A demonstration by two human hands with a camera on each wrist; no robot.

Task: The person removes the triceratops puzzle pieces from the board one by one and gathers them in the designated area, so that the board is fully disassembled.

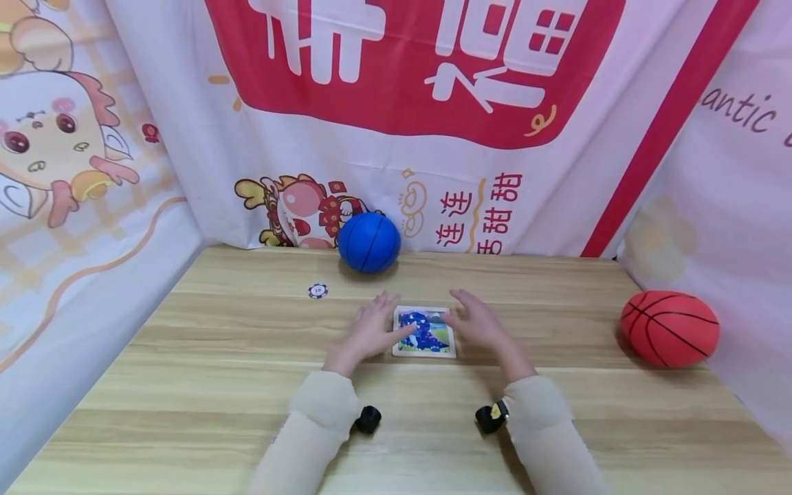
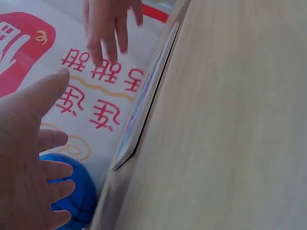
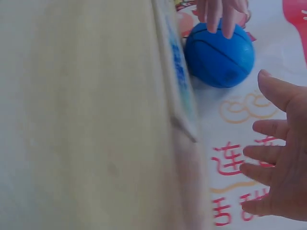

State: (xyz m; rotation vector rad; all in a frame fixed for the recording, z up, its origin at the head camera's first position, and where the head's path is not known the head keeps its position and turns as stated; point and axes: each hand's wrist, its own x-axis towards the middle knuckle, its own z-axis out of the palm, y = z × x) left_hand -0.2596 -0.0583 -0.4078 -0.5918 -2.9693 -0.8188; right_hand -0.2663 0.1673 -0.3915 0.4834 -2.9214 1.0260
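Note:
A small flat picture puzzle (image 1: 423, 333) with a white frame and a blue and green picture lies on the wooden table. Over its left side my left hand (image 1: 374, 326) hovers with fingers spread, the thumb overlapping the picture in the head view. My right hand (image 1: 479, 322) is at its right side, fingers apart, the thumb over the upper right corner. Both wrist views show the left hand (image 2: 29, 158) and the right hand (image 3: 283, 153) with relaxed fingers, holding nothing, above the puzzle's thin edge (image 2: 144, 103).
A blue ball (image 1: 369, 242) sits at the table's back edge against the printed curtain (image 1: 371, 155). On the right stands a red ball (image 1: 669, 328). A round chip (image 1: 318, 291) marked 10 lies left of the blue ball on the table (image 1: 204, 385).

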